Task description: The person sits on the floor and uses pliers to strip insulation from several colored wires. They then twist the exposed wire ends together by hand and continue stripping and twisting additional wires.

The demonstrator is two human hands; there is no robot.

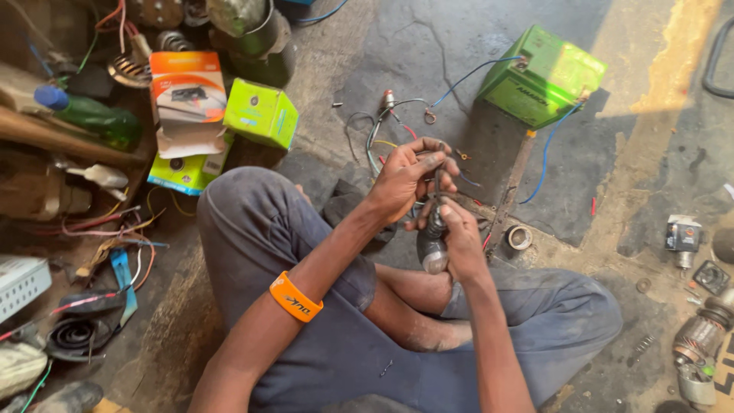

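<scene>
My right hand (pixel 461 239) grips a small dark cylindrical part with a shiny rounded end (pixel 433 251), held above my crossed legs. My left hand (pixel 405 177) pinches the thin wires (pixel 377 130) coming off the top of that part. An orange band (pixel 295 297) circles my left forearm. Blue wire (pixel 546 149) runs from the bundle to a green battery (pixel 541 76) on the concrete floor ahead.
Green and orange cartons (pixel 261 113) and a green bottle (pixel 90 115) lie at the left among loose cables. A roll of tape (pixel 519 237) sits by my right knee. Motor parts (pixel 699 336) lie at the right edge.
</scene>
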